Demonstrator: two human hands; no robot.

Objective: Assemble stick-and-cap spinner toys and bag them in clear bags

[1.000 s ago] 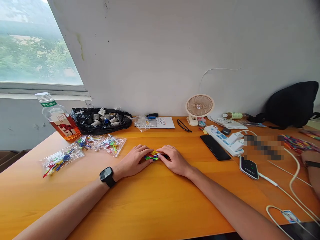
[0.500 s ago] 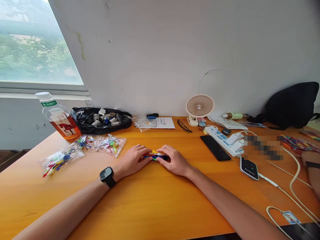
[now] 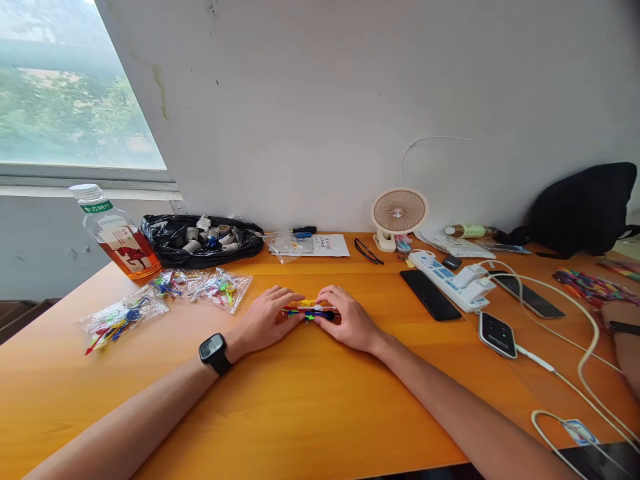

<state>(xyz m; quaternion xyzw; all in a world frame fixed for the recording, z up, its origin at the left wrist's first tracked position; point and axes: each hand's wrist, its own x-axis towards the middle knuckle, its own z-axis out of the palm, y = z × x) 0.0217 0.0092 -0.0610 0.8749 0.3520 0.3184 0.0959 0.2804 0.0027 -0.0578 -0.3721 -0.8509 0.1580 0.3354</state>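
- Clock face laid on the desk (image 3: 270, 413), hands at centre, twelve toward the wall.
- Small coloured pieces (image 3: 309, 312) at centre, bridging the gap between the hands, running roughly nine to three. Yellow uppermost; red, white, blue, green and something dark below. Exact shapes hidden by fingers.
- Left hand (image 3: 273, 313): half-curled, thumb near side, fingers far side, closed round the nine o'clock end.
- Right hand (image 3: 353, 320): mirrors it at the three o'clock end, palm arched. Firmness of either hold: cannot tell.
- Progress, my judgement: gathering looks done, one compact bundle, no strays seen beside it. Levelling looks unfinished; layers appear uneven. Bundle in hand, no wrapping visible round it.
- For comparison: one clear packet (image 3: 124, 319) at nine, further clear packets (image 3: 223, 288) toward ten, similar-coloured bits inside. Whether sealed: cannot tell.
- Writing: tall bottle (image 3: 120, 240) toward ten, green neck band reads 东方树叶; pale main label with dark red picture, small print illegible.
- White sheet (image 3: 333, 245) just past twelve: dark and orange characters, too small to read.
- Lying bottle (image 3: 467, 231) near two: greenish label, unreadable.
- Smartwatch (image 3: 213, 350) at eight, left wrist: no legible display. Fan (image 3: 400, 212) between one and two: hub mark illegible.
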